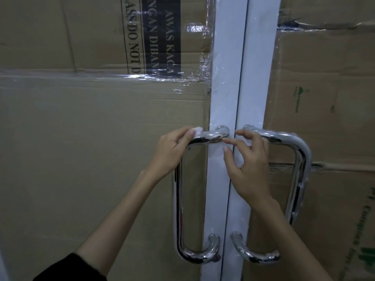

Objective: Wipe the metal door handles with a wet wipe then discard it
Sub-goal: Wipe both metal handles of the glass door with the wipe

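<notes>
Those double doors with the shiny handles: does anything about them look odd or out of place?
Yes. Both door panels are covered with flattened brown cardboard sheets held by wrinkled clear plastic tape, and the printed warning text runs sideways. The curved chrome metal door handles themselves look intact and straight.

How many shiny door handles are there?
2. The left door handle is on the left door, under the left hand; the right door handle is on the right door.

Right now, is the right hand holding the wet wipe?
No, the white wet wipe is pinched in the left hand on the left door handle; the right hand is open.
</notes>
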